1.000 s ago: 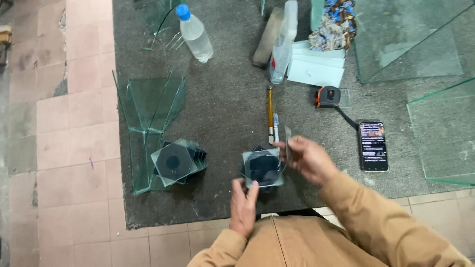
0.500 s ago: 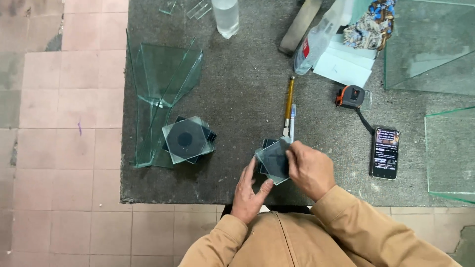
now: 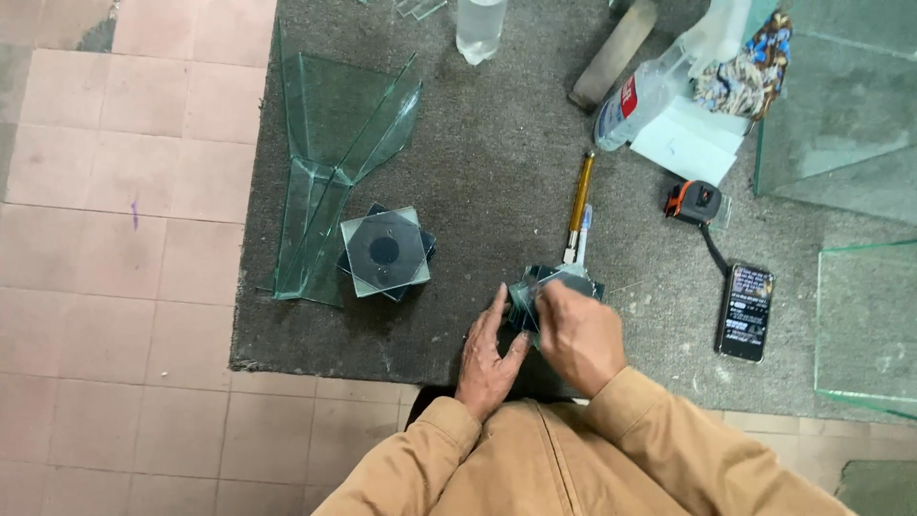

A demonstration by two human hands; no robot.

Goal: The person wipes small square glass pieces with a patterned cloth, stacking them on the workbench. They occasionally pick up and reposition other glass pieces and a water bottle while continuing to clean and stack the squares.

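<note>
Seen from above: pale pink tiled floor (image 3: pixel 115 287) on the left and along the bottom. Over it, a dark grey carpeted work surface (image 3: pixel 497 172) filling the middle and right. Large clear glass panes (image 3: pixel 841 105) at the right edge, one more below them (image 3: pixel 864 325). Long greenish glass offcuts (image 3: pixel 334 143) lying fanned at the left of the carpet. Just beside their lower end, a stack of small square glass pieces (image 3: pixel 385 251) with a dark round centre. At the top edge, a clear plastic bottle (image 3: pixel 479 27); to its right a second bottle lying flat (image 3: pixel 659 81) beside white paper (image 3: pixel 690 143). Further down, a tape measure (image 3: pixel 695 201) and a dark phone (image 3: pixel 746 311). A yellow-handled glass cutter (image 3: pixel 579 205) pointing toward the hands.

Near the front edge of the carpet, a small stack of glass squares (image 3: pixel 535 291) held between both hands in tan sleeves. Left hand (image 3: pixel 490 354) with fingers pressed to the stack's left edge. Right hand (image 3: pixel 576 334) curled over the top and right side, fingers closed on the glass, covering much of it.
</note>
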